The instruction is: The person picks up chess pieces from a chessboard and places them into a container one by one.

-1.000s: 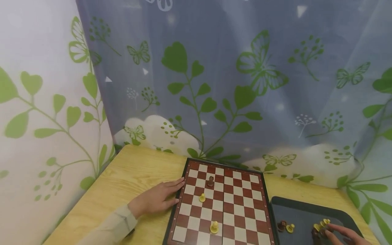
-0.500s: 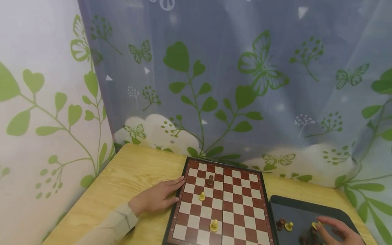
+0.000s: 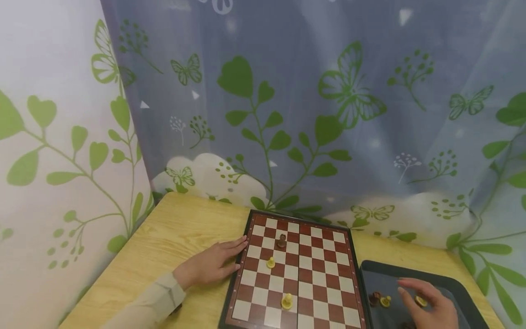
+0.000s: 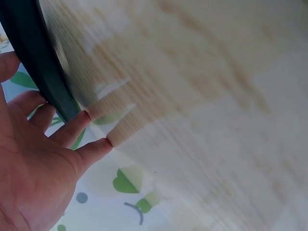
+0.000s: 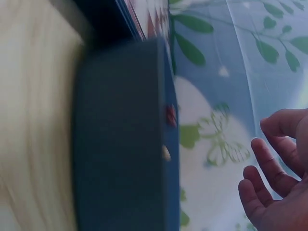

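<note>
The chessboard (image 3: 326, 268) lies on the table, with a dark brown chess piece (image 3: 281, 241), a small yellow pawn (image 3: 270, 262) and a larger yellow chess piece (image 3: 286, 301) standing on its left half. My left hand (image 3: 211, 265) touches the board's left edge with fingers extended, as the left wrist view also shows. Above the dark tray (image 3: 411, 268) is my right hand (image 3: 431, 304), thumb and forefinger apart. Nothing shows between those fingers in the right wrist view. A dark piece (image 3: 375, 298), a yellow pawn (image 3: 385, 301) and another yellow piece (image 3: 420, 300) are in the tray; the hand covers part of it.
The tray sits against the board's right side on the wooden table (image 3: 193, 219). A patterned curtain (image 3: 296, 114) hangs close behind the table and another stretch (image 3: 61, 137) runs along the left. A small dark object (image 3: 176, 310) is partly hidden by the left sleeve.
My right hand has moved left across the tray, away from the cluster of pieces near its fingertips, and its thumb and forefinger have spread. The left hand keeps its place at the board.
</note>
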Motion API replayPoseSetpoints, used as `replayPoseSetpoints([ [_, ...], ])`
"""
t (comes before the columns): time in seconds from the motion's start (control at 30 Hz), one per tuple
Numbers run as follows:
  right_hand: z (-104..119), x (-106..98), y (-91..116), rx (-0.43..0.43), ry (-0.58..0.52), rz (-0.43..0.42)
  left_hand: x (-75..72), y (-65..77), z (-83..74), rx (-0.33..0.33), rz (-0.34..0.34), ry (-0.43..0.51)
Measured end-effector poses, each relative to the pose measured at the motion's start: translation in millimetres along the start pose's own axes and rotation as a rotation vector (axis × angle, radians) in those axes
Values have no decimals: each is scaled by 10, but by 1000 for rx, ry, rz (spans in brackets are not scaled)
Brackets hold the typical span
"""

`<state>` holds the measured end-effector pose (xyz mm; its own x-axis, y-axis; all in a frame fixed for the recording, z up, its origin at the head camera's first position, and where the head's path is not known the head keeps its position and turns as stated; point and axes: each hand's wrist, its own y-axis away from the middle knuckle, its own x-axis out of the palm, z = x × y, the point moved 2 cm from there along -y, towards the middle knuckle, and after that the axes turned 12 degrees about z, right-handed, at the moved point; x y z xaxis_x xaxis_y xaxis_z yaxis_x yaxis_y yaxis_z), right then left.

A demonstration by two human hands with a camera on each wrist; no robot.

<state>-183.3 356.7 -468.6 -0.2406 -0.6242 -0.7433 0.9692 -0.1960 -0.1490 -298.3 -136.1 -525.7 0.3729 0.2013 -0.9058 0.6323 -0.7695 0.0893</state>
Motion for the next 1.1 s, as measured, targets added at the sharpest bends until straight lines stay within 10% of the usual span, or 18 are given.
replayPoseSetpoints([
  [0.53, 576, 460, 14, -193, -23, 234, 0, -18, 5, 3, -9, -5],
  [1.1, 1259, 1108, 103, -327, -207, 744, -2, -19, -4, -7, 20, 14],
])
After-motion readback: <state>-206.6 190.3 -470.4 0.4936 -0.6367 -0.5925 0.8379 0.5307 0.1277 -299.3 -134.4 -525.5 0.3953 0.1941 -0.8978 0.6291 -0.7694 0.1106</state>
